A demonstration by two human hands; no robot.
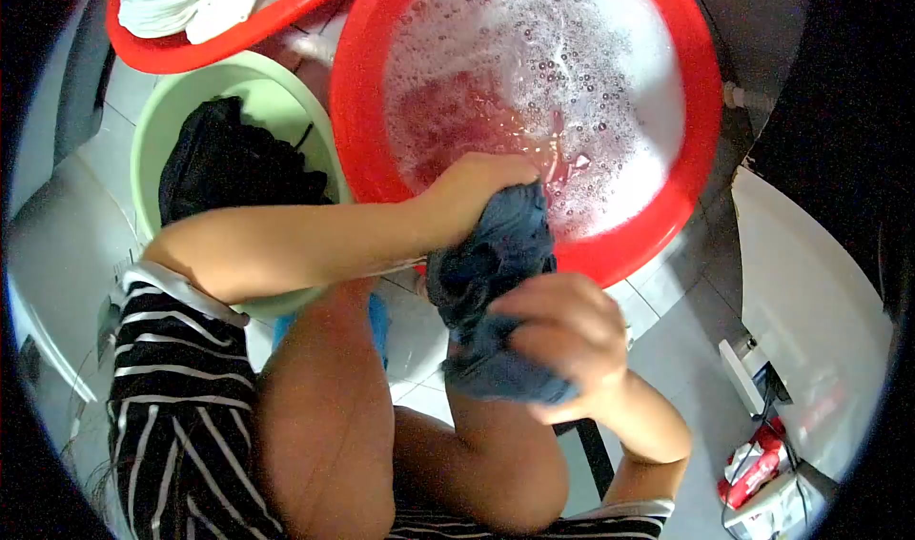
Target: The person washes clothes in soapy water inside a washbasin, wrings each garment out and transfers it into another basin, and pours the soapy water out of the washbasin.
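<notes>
A wet, dark blue cloth garment (486,273) hangs bunched between my two hands, over the near edge of a big red basin (357,92). My left hand (481,183) is closed round its upper end, just above the soapy water. Lower down, my right hand (572,335) grips the other end, near my knee, and is blurred by motion. Foamy water (610,92) fills the basin, with reddish floor showing through on its left side. Which kind of garment it is, I cannot tell.
On the left stands a pale green basin (148,163) with black clothing (233,159) in it. A red tub (157,54) at the top left holds white clothes (181,1). A white curved panel (810,283) stands at the right, with a red-and-white packet (753,464) and cables below it.
</notes>
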